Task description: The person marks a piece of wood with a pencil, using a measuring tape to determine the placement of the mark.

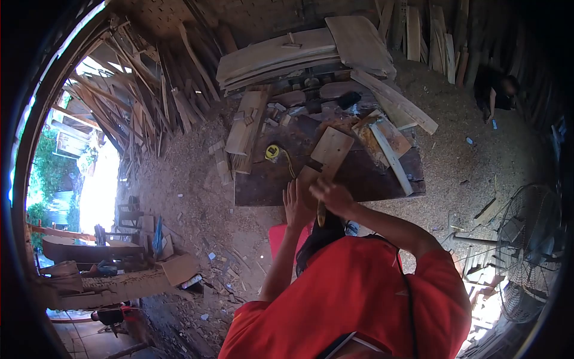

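Observation:
A pale wooden board (pixel 336 147) lies on the dark workbench (pixel 263 186), running back from my body. My left hand (pixel 294 204) rests at the near left side of the board, its fingers stretched forward. My right hand (pixel 333 197) is bent over the board's near end with its fingers curled. A yellow-brown tool handle (pixel 321 214) sticks out beneath it toward me; the hand hides the rest of the tool. A dark flat piece (pixel 314 164) lies across the board just ahead of my fingers. To the left is a yellow tape measure (pixel 272 151), its tape partly out.
Stacked planks (pixel 278 57) stand behind the bench. A wood strip (pixel 391 158) lies at its right, and a short board (pixel 246 128) at its left. Boards lean on the walls. A fan (pixel 526 251) stands at right. Another person (pixel 495 93) crouches at far right.

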